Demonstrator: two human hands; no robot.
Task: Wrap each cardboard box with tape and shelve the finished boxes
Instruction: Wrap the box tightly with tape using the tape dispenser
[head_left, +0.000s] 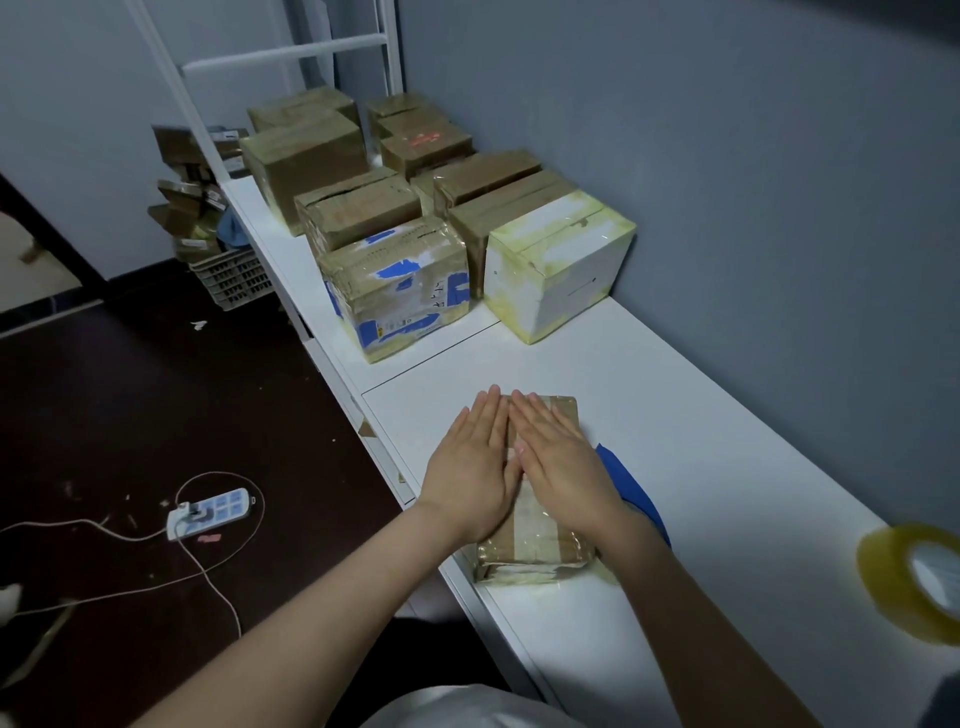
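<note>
A flat brown cardboard box (535, 545), wrapped in clear tape, lies on the white table (701, 415) in front of me. My left hand (475, 467) and my right hand (558, 462) lie side by side, flat on its top with straight fingers. They cover most of the lid. A roll of yellowish clear tape (909, 582) sits at the table's right edge of view. Several taped boxes stand in rows further back; the nearest are a white one (556, 265) and one with blue marks (400, 291).
A blue object (631, 483) pokes out from under my right forearm beside the box. A white shelf frame (291, 52) rises at the back. On the dark floor to the left lie a power strip (210, 512) with cables and a crate (231, 280) of cardboard.
</note>
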